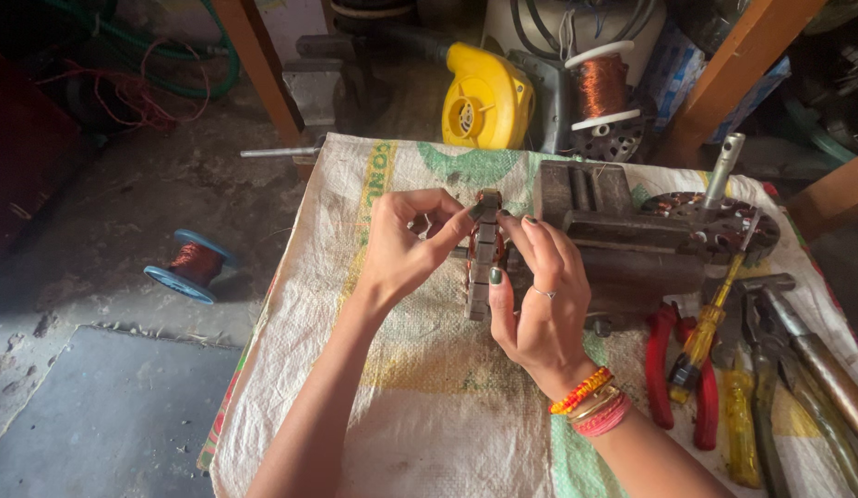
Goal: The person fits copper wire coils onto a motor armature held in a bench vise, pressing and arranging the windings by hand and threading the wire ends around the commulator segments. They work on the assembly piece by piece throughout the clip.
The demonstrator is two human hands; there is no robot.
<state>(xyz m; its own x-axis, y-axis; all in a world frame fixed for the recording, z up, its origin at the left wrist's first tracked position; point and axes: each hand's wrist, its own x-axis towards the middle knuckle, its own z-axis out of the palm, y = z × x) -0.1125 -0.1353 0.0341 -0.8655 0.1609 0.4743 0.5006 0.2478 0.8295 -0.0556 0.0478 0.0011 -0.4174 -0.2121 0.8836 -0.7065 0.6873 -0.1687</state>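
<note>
In the head view, both hands, the left hand [406,242] and the right hand [538,293], were closed on a motor stator [484,263] standing on edge just left of the bench vise [623,235] on the sack-covered desk [429,406], pliers [664,364] lying right of the vise.

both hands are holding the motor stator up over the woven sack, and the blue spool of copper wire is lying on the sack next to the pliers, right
Not quite. The blue spool of copper wire lies on the concrete floor, left of the woven sack, far from the pliers. The head view shows it. Left hand and right hand do hold the motor stator.
</note>
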